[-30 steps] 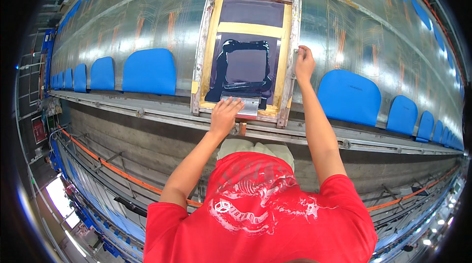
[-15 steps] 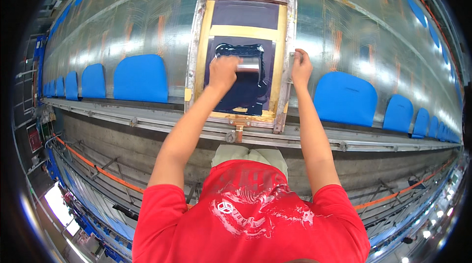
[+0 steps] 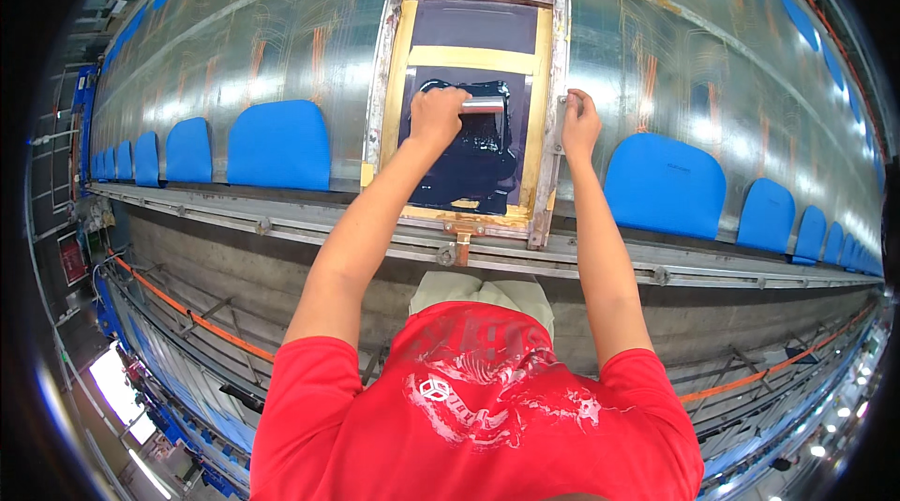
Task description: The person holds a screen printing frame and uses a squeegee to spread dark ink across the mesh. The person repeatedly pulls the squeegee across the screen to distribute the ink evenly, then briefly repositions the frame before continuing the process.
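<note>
A screen-printing frame (image 3: 560,51) with a worn metal rim lies in front of me, its mesh edged with yellow tape (image 3: 473,59). Dark, glossy ink (image 3: 466,159) is spread over the lower part of the mesh. My left hand (image 3: 437,119) is closed round a squeegee (image 3: 483,105), which is set across the ink near its far edge. Part of the squeegee is hidden under the fingers. At the frame's right side my right hand (image 3: 581,124) has its fingers curled and pinched against the outer rim.
Blue flat pieces with rounded tops lie in a row on the shiny long table, one left (image 3: 279,147) and one right (image 3: 666,182) of the frame. A metal rail (image 3: 609,262) runs along the table's near edge, with a copper-coloured bracket (image 3: 463,246) below the frame.
My left hand and the squeegee have slid toward the far edge of the ink. My right hand keeps its place at the frame's rim. The whole view has shifted slightly.
</note>
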A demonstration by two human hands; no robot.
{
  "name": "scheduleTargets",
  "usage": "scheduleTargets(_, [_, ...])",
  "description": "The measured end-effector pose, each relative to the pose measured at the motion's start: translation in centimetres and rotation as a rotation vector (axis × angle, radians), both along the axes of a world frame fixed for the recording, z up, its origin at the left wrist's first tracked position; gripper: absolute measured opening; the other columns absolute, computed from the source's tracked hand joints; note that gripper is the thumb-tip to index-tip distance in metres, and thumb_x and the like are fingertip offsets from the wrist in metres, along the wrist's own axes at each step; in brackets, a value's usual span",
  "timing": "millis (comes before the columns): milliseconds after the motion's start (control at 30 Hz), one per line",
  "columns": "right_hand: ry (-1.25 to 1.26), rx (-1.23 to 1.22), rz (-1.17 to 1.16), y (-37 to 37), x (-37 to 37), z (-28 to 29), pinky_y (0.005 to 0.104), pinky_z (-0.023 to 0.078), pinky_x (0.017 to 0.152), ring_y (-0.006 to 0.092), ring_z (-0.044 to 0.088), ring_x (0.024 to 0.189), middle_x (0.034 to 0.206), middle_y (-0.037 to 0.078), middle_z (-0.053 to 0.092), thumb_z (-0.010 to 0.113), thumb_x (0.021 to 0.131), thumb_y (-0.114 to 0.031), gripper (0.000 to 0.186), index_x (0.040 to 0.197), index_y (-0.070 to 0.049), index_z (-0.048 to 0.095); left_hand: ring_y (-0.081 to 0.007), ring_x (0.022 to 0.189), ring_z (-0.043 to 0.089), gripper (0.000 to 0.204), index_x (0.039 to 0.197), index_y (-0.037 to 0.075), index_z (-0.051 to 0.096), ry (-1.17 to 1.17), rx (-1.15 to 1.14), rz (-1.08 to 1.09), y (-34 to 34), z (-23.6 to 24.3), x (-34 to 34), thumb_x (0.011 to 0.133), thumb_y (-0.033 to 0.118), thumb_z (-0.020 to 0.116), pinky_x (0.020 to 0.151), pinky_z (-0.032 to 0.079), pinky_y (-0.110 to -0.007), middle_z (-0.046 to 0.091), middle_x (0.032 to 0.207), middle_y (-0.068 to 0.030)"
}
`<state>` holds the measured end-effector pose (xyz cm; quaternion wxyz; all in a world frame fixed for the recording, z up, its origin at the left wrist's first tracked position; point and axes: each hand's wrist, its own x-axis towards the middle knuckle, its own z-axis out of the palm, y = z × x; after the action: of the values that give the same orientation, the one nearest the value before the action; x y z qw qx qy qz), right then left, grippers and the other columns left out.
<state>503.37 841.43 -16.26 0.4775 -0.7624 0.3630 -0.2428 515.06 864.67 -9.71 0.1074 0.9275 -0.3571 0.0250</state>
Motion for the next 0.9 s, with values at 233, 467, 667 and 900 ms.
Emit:
scheduleTargets(233, [-0.037,0.057,-0.011,-1.3,0.3,-1.1,0.0404,0.049,0.072,0.0275,0.064,0.073,0.08,0.017,0.068,0.06,0.099,-0.023,0.021,0.11,-0.007,0.069,-0.0196,0.102,0.068,0.034,0.106,0.015,0.071,-0.092,-0.035,-0.148,5.9,-2.6,-9.5,0.077,0.0,0.062,0.079,0.047,-0.038,0.073,0.111,-0.0007])
scheduleTargets(467, [-0.182,-0.107,-0.026,0.5,2.6,2.5,0.037,0.047,0.067,0.0189,0.057,0.067,0.077,0.01,0.066,0.061,0.1,-0.023,0.021,0.108,-0.007,0.069,-0.0245,0.114,0.065,0.037,0.116,0.014,0.068,-0.063,-0.22,-0.189,10.2,-1.0,-11.0,0.08,0.005,0.063,0.091,0.049,-0.038,0.071,0.119,-0.0041])
scheduleTargets(667, [-0.303,-0.063,-0.008,15.0,11.0,2.8,0.037,0.042,0.059,0.0167,0.049,0.06,0.065,0.006,0.056,0.06,0.101,-0.025,0.021,0.108,-0.007,0.068,-0.0268,0.12,0.063,0.044,0.121,0.014,0.066,0.052,-0.177,-0.033,22.3,1.0,-4.0,0.08,0.002,0.064,0.097,0.048,-0.04,0.068,0.127,-0.003])
scheduleTargets(900, [-0.313,-0.011,-0.002,30.8,19.4,3.3,0.0389,0.042,0.059,0.0191,0.054,0.06,0.066,0.01,0.06,0.058,0.101,-0.024,0.02,0.109,-0.008,0.067,-0.0264,0.123,0.061,0.048,0.127,0.017,0.067,0.018,-0.071,-0.024,37.9,1.7,4.6,0.081,0.003,0.066,0.102,0.047,-0.042,0.067,0.132,-0.0015])
